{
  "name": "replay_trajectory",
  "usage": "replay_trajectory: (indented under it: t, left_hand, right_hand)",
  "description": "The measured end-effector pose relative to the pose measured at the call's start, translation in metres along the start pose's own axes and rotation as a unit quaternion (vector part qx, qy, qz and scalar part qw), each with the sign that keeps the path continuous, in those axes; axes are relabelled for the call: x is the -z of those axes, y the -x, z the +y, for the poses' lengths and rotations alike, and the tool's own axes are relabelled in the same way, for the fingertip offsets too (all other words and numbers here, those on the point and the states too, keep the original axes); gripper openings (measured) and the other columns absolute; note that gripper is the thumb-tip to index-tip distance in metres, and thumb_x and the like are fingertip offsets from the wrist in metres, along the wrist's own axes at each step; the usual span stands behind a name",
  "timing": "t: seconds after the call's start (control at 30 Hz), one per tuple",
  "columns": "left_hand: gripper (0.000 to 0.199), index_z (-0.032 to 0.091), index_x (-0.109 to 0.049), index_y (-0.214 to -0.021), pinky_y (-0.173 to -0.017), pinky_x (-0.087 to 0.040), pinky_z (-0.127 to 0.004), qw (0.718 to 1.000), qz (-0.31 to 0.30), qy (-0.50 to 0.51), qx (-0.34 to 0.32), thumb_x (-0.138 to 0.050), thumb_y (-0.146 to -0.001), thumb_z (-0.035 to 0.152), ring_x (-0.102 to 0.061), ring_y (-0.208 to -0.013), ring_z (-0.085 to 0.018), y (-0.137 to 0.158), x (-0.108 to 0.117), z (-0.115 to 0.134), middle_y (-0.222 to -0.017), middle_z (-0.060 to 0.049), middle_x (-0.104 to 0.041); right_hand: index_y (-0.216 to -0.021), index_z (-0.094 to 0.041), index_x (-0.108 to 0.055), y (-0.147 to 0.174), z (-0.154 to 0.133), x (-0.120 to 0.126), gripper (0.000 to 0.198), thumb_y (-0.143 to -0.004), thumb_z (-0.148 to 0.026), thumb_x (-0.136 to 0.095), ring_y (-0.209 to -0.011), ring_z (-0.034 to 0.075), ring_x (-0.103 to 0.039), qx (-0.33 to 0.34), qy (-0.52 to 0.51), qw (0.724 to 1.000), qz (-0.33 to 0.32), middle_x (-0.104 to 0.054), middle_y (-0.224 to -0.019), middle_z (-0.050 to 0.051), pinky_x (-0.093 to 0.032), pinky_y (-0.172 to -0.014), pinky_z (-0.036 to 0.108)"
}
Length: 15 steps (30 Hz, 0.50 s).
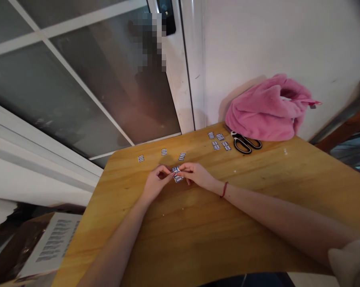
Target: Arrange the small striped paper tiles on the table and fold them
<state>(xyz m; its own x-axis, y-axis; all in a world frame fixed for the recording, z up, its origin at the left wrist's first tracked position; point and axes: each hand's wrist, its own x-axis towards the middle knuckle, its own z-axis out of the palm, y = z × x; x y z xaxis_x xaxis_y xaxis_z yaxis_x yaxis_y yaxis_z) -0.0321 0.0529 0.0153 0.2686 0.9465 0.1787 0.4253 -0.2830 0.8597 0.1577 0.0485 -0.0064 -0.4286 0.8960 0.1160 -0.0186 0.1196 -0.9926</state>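
Note:
Over the middle of the wooden table (180, 223), my left hand (156, 181) and my right hand (198, 175) meet at a small blue-and-white piece (178, 177) that looks like a printed card or label sheet. Each hand pinches it between thumb and fingers, and the fingertips cover part of it. Similar small blue-and-white pieces lie just beyond: one on the left (141, 158), a second piece (164, 152) and a third piece (182, 156) nearest my right hand. A red string bracelet (224, 189) circles my right wrist.
At the back right, several more blue-and-white pieces (218, 141) sit beside black-handled scissors (242, 143). A pink plush cloth bundle (266, 109) rests at the table's far edge by the white wall. A glass-paned door (108, 79) stands behind; a cardboard box (52, 243) is at lower left.

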Motion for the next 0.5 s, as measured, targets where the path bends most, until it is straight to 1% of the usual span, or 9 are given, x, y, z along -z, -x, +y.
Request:
replay_trajectory:
  t: [0.13, 0.23, 0.3, 0.33, 0.37, 0.4, 0.43, 0.5]
  left_hand:
    - [0.022, 0.017, -0.054, -0.063, -0.069, -0.042, -0.025, 1.000, -0.003, -0.020, -0.019, -0.063, -0.074, 0.034, -0.053, -0.074, -0.014, 0.001, -0.005, 0.004, -0.079, -0.001, -0.055]
    - [0.026, 0.018, -0.052, -0.064, -0.073, -0.041, -0.027, 0.996, -0.003, -0.075, -0.057, -0.054, -0.081, 0.038, -0.052, -0.078, -0.015, -0.006, 0.004, 0.002, -0.079, -0.002, -0.055]
    - [0.024, 0.019, -0.053, -0.071, -0.074, -0.040, -0.029, 0.986, 0.022, -0.149, -0.073, -0.047, -0.085, 0.038, -0.051, -0.080, -0.017, -0.020, 0.015, -0.003, -0.079, -0.002, -0.055]
    - [0.021, 0.020, -0.053, -0.074, -0.077, -0.040, -0.031, 0.976, 0.041, -0.198, -0.084, -0.049, -0.084, 0.037, -0.050, -0.081, -0.019, -0.030, 0.022, -0.007, -0.079, -0.003, -0.055]
    - [0.016, 0.020, -0.054, -0.078, -0.083, -0.038, -0.034, 0.961, 0.044, -0.253, -0.101, -0.054, -0.081, 0.036, -0.049, -0.087, -0.020, -0.040, 0.028, -0.011, -0.084, -0.004, -0.057]
    - [0.016, 0.021, -0.055, -0.085, -0.089, -0.035, -0.036, 0.949, 0.025, -0.293, -0.111, -0.058, -0.078, 0.035, -0.047, -0.094, -0.022, -0.052, 0.033, -0.016, -0.092, -0.005, -0.057]
    - [0.018, 0.021, -0.055, -0.091, -0.092, -0.033, -0.037, 0.943, 0.021, -0.315, -0.102, -0.059, -0.078, 0.033, -0.046, -0.098, -0.023, -0.064, 0.037, -0.020, -0.097, -0.006, -0.057]
    - [0.022, 0.021, -0.054, -0.097, -0.095, -0.030, -0.038, 0.942, 0.017, -0.329, -0.066, -0.059, -0.077, 0.029, -0.045, -0.101, -0.022, -0.087, 0.041, -0.029, -0.102, -0.006, -0.056]
  right_hand:
    - [-0.085, -0.016, -0.060, 0.000, 0.000, 0.000, 0.024, -0.079, -0.039, -0.057, -0.043, 0.006, -0.046, 0.000, 0.008, 1.000, -0.004, -0.061, -0.066, -0.001, -0.032, -0.041, 0.018]
    - [-0.085, -0.016, -0.059, -0.002, 0.001, 0.000, 0.025, -0.079, -0.040, -0.057, -0.042, 0.005, -0.045, 0.003, -0.004, 1.000, 0.016, -0.058, -0.064, -0.002, -0.033, -0.042, 0.019]
    - [-0.084, -0.016, -0.059, -0.004, 0.001, 0.000, 0.025, -0.078, -0.040, -0.057, -0.042, 0.005, -0.044, 0.003, -0.022, 0.999, 0.039, -0.056, -0.063, -0.003, -0.033, -0.043, 0.019]
    - [-0.083, -0.016, -0.058, -0.004, 0.001, 0.000, 0.025, -0.078, -0.040, -0.058, -0.042, 0.005, -0.044, 0.003, -0.028, 0.998, 0.050, -0.056, -0.063, -0.003, -0.033, -0.043, 0.019]
    - [-0.082, -0.016, -0.058, -0.005, 0.001, 0.001, 0.024, -0.078, -0.040, -0.058, -0.042, 0.005, -0.044, 0.003, -0.033, 0.998, 0.059, -0.055, -0.062, -0.004, -0.033, -0.043, 0.019]
    - [-0.082, -0.017, -0.057, -0.005, 0.001, 0.001, 0.024, -0.077, -0.040, -0.058, -0.042, 0.005, -0.044, 0.003, -0.035, 0.997, 0.065, -0.054, -0.061, -0.004, -0.033, -0.043, 0.019]
    - [-0.081, -0.017, -0.056, -0.005, 0.001, 0.001, 0.024, -0.077, -0.040, -0.058, -0.042, 0.005, -0.044, 0.002, -0.035, 0.997, 0.069, -0.053, -0.060, -0.005, -0.032, -0.042, 0.019]
    - [-0.081, -0.017, -0.056, -0.005, 0.001, 0.001, 0.023, -0.078, -0.040, -0.058, -0.042, 0.006, -0.044, 0.002, -0.032, 0.997, 0.068, -0.052, -0.058, -0.005, -0.032, -0.042, 0.018]
